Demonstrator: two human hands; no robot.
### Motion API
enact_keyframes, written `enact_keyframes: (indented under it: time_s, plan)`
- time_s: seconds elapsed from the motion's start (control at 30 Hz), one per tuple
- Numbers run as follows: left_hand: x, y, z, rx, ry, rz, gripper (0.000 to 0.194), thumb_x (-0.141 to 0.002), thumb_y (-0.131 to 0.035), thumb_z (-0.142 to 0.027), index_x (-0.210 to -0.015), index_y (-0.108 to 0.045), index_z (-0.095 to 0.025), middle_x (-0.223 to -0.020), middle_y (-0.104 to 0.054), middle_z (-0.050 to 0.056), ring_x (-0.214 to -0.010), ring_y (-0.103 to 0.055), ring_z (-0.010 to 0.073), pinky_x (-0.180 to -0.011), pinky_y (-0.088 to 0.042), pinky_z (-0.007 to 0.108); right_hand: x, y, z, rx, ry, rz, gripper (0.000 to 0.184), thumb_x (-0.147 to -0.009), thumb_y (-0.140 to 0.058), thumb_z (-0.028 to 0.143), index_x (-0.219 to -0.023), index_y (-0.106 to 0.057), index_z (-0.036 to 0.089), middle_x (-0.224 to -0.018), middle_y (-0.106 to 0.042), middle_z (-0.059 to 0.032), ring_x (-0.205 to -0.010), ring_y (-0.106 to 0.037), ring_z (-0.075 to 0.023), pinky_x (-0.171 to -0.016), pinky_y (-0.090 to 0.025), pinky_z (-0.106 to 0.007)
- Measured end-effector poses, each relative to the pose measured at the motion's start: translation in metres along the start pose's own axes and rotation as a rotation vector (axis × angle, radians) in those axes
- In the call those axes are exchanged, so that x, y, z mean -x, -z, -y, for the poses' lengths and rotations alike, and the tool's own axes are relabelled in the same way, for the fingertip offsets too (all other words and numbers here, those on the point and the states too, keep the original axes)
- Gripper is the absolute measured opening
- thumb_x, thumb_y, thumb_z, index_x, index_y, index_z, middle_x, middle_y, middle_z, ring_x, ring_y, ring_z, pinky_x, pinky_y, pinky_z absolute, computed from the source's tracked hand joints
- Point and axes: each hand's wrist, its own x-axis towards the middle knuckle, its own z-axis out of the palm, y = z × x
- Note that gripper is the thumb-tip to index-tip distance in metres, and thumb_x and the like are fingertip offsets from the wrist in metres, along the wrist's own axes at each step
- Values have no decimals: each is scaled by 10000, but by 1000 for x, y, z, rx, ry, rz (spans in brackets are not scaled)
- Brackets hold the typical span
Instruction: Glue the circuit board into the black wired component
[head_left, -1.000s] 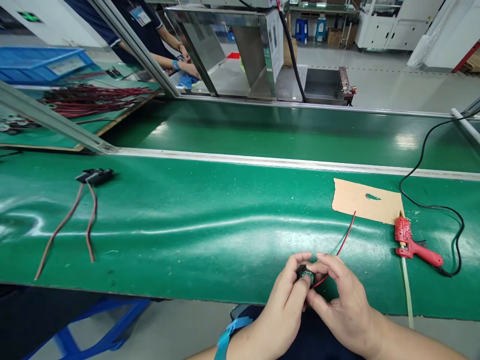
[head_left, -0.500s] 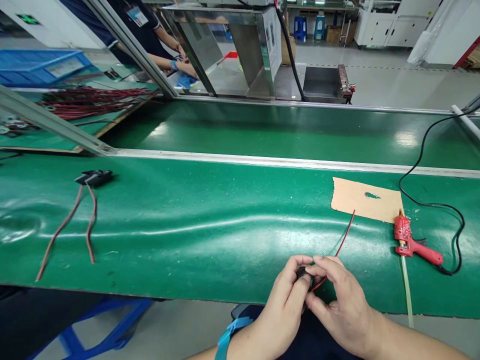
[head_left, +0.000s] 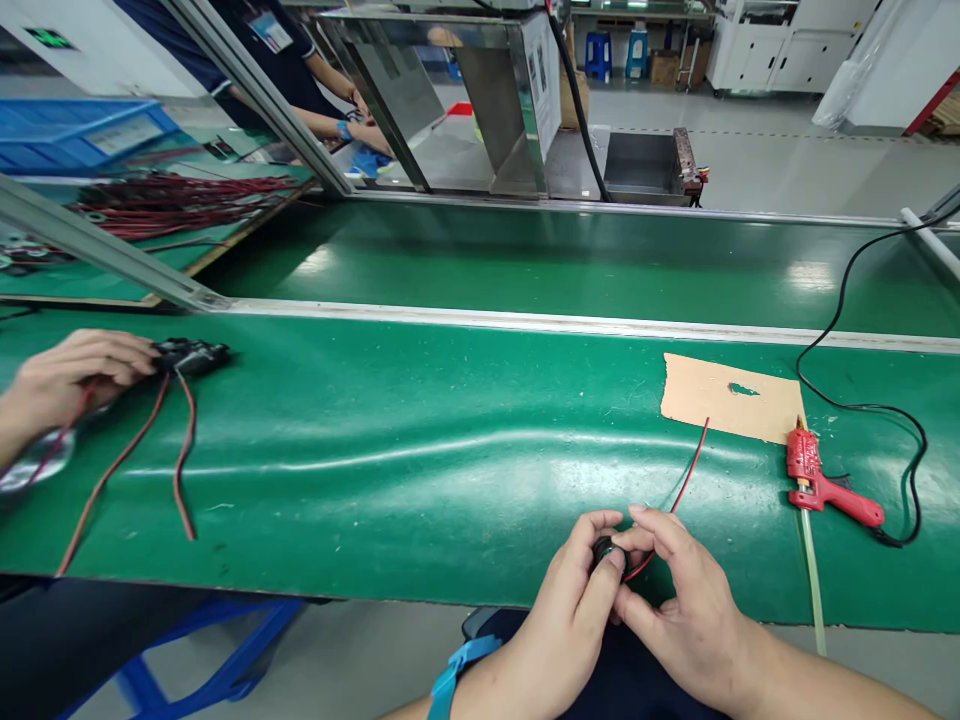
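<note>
Now a co-worker's hand (head_left: 82, 375) has come in beside the black parts (head_left: 193, 356), while our left hand (head_left: 546, 610) and right hand (head_left: 686, 600) stay closed about the small black piece (head_left: 602, 548) above the green table (head_left: 420, 520), our work undisturbed

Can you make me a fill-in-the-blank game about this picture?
1. The left hand holds a small part coloured ____.
2. The wire by the right hand is coloured ____.
3. Green shows through the cardboard's ragged ____.
4. The glue gun lies to the person's ____, not left.

Missing words: black; red; hole; right.
</note>
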Motion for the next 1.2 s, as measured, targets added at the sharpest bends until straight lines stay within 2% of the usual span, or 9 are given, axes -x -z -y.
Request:
enact_keyframes:
  time_s: [0.1,0.2,0.27,0.4,0.5,0.6,0.77,0.93,1.2]
  plan:
    - [1,0,0,-16,-5,0,372,-1051,-379,-437,-1298,-460,-172,-1298,-580,127,-1134,-589,188,-1030,-465,383,1,0,0,-3,-9,-1,571,-889,-588,104,-1423,-400,173,-975,-702,-25,-925,-674,-131,-910,-582,-304]
    - [1,0,-3,-13,12,17,386,-1046,-374,-455,-1281,-465,-162,-1204,-612,118,-981,-620,170,-806,-534,316,2,0,0,-7,-7,7,580,-885,-586,96,-1429,-398,168,-983,-700,-21,-935,-669,-127,-938,-572,-299]
    - [1,-1,-6,6,19,35,362,-1044,-373,-442,-1217,-502,-151,-1133,-622,111,-907,-613,160,-734,-526,294,3,1,1,9,9,1,570,-885,-577,93,-1425,-406,154,-999,-698,-34,-962,-665,-135,-947,-569,-300]
    - [3,-4,-4,-17,-39,10,295,-1051,-350,-360,-1035,-555,-149,-1023,-607,76,-925,-575,152,-892,-481,312,4,1,4,28,70,-23,541,-876,-576,68,-1394,-435,133,-1009,-693,-58,-977,-658,-158,-926,-573,-325]
    - [5,-6,0,-86,-66,-28,298,-1052,-332,-340,-920,-531,-162,-875,-554,39,-830,-533,142,-821,-459,296,5,-2,6,13,110,-27,547,-858,-582,24,-1380,-448,115,-1017,-689,-78,-936,-658,-163,-918,-568,-352]
    - [7,-7,2,-94,-79,-35,303,-1051,-327,-333,-878,-514,-169,-818,-512,27,-787,-513,141,-776,-447,289,6,-4,6,1,121,-27,570,-847,-577,4,-1388,-438,116,-992,-687,-82,-907,-657,-171,-887,-572,-372]
    - [11,-3,-5,-41,-95,2,295,-1053,-335,-374,-1042,-553,-176,-940,-557,56,-947,-561,169,-897,-454,307,9,-3,6,-14,119,-25,658,-826,-573,-15,-1448,-407,119,-1019,-684,-84,-923,-654,-171,-906,-567,-389]
    - [13,7,-4,-38,-2,115,351,-1050,-359,-436,-1270,-493,-197,-997,-567,59,-701,-482,116,-686,-463,288,8,1,5,-10,84,-7,663,-858,-583,28,-1477,-384,158,-1015,-695,-70,-914,-669,-167,-908,-582,-385]
    - [9,9,2,-27,-2,128,405,-1054,-355,-457,-1340,-452,-188,-1035,-565,68,-698,-473,104,-656,-474,277,8,1,2,-18,40,3,606,-873,-599,66,-1445,-421,163,-1018,-689,-66,-965,-651,-164,-902,-586,-342]
